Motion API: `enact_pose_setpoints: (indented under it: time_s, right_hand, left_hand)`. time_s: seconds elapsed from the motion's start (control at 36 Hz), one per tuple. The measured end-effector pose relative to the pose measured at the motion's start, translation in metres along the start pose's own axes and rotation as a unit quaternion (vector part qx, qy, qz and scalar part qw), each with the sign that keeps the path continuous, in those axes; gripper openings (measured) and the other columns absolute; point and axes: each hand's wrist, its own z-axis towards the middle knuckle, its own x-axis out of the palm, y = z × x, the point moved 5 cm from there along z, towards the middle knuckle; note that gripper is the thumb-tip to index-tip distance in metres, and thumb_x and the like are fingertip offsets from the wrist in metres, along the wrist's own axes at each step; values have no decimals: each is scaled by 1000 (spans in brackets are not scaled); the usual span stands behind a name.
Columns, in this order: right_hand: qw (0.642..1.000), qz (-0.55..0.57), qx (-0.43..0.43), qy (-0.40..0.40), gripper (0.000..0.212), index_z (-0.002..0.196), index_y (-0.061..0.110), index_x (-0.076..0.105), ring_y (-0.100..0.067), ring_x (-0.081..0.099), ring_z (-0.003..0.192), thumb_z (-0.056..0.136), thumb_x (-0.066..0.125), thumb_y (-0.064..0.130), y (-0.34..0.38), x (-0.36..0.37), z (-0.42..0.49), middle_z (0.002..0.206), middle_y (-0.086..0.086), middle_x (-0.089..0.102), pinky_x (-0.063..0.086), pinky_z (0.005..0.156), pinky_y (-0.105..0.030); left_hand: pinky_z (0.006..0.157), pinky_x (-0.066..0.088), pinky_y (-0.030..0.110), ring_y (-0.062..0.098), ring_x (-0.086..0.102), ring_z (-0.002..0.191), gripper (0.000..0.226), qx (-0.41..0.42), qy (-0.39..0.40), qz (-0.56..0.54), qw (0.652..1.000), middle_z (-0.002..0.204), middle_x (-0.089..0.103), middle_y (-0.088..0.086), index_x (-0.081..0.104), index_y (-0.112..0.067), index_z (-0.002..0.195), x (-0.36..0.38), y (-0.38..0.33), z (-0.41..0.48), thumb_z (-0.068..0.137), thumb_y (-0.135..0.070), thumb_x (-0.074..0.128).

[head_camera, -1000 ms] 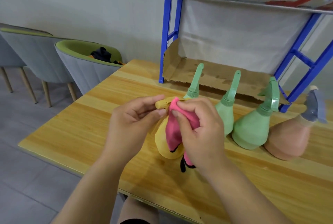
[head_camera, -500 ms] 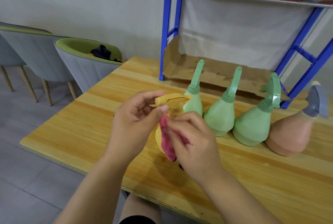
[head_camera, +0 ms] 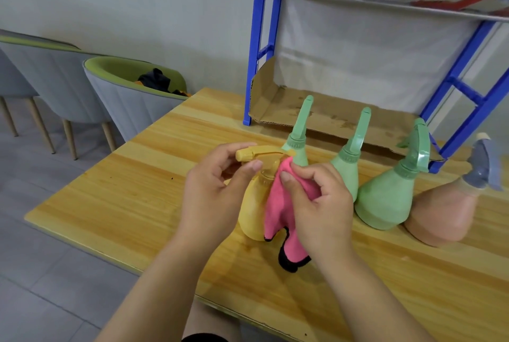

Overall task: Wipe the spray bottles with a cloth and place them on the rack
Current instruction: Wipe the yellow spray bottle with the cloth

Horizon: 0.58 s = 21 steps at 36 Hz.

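**A:** Why does the left hand (head_camera: 217,190) hold the yellow spray bottle (head_camera: 252,217) so high, at the spray head?

**B:** I think it is to keep the bottle upright and steady on the surface (head_camera: 137,190). The fingers and thumb are curled round the head, so the body below is free for wiping.

**A:** And the right hand (head_camera: 316,204)?

**B:** It pinches the pink cloth (head_camera: 278,209) and presses it against the bottle's neck, between the two hands. The rest of the cloth hangs down to the surface under the right hand.

**A:** Where are the other bottles?

**B:** Three green bottles (head_camera: 349,160) and a peach bottle (head_camera: 446,215) stand in a row, beyond the right hand and to its right. They are probably not wiped yet. The blue rack (head_camera: 256,52) is behind them, and I see no bottle on it.
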Motion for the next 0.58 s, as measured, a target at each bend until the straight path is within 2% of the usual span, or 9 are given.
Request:
enact_pose_setpoints:
  time_s: [0.08,0.22,0.25,0.31,0.39,0.47,0.53,0.58]
  right_hand:
    - [1000,-12,-3,16,5,85,17,69,1,56,84,82,73,16,2,2,-4,84,7,60,42,71,-7]
    - [983,-94,-138,74,16,91,10,71,-7,56,75,87,63,24,10,19,-26,87,1,59,47,64,-22]
    - [981,-98,-149,73,17,92,9,71,-9,58,75,88,63,23,10,21,-28,87,0,59,48,63,-25]
    - [983,-101,-149,33,16,91,7,71,-7,57,77,88,65,21,9,18,-27,87,0,60,49,66,-20]
    - [987,-95,-125,-28,11,85,5,70,0,53,81,84,71,16,5,10,-22,87,1,58,45,74,-10]
    - [992,-81,-91,-32,8,86,7,70,5,52,83,82,74,13,1,6,-21,87,3,58,43,76,-7]
    - [997,-56,-32,-29,4,86,15,69,4,55,86,83,72,15,-3,2,-18,86,5,60,42,76,-6]
    - [998,-11,68,-13,9,83,28,66,4,58,87,83,70,20,-14,-3,-13,87,10,64,44,76,-7]
  left_hand:
    - [70,49,10,-2,67,82,27,-8,-3,-7,1000,83,72,-13,63,-40,94,0,2,1,85,-15,66]
    - [69,50,11,-2,68,81,25,-14,-1,-27,1000,87,73,-15,64,-36,95,2,4,2,85,-13,65]
    - [69,50,11,-2,68,81,25,-14,2,-30,999,86,73,-15,64,-35,94,3,4,1,85,-12,65]
    - [69,49,10,-4,67,81,25,-12,6,-27,1000,84,73,-18,64,-36,94,2,5,1,85,-12,65]
    - [70,47,8,-6,66,83,25,-8,9,-20,1000,83,72,-22,63,-38,93,1,7,2,85,-14,65]
    - [68,46,6,-7,65,82,25,-5,14,-14,1000,81,71,-24,62,-38,94,1,6,3,86,-14,64]
    - [69,46,7,-6,66,82,24,-1,17,-17,1000,82,71,-20,62,-36,95,1,6,3,87,-14,63]
    - [71,47,9,-3,67,85,23,1,25,-24,999,85,72,-15,62,-34,97,2,6,2,87,-14,63]
